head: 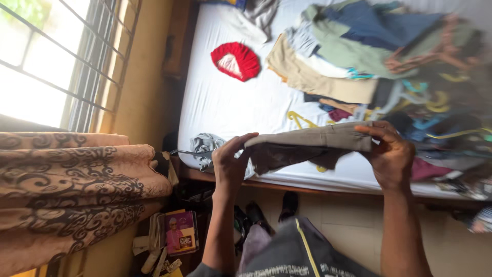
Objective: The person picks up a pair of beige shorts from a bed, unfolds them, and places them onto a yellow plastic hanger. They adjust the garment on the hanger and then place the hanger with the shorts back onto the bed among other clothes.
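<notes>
Between the two raised hands, a folded grey-brown garment [310,143] is being held taut and level over the near edge of the bed [225,110]. On the left, the left hand [230,161] is pinching one end of the cloth between thumb and fingertips, while the right hand [392,156] is closing around the other end with its fingers curled over the top fold (both grips look firm, though the undersides are hidden). A darker layer of the same piece is sagging a little beneath the middle. Farther out, a red cap [237,60] is lying alone on the white sheet, and a big heap of mixed clothes and coloured hangers [389,66] is crowding the far right. A small grey bundle [205,146] is sitting at the near left corner of the mattress, just beside the left hand. As a judgement, the loose lower layer could be slipping out of the fold if either pinch eases, and the garment could be catching on a yellow hanger [300,120] lying just beyond it.
</notes>
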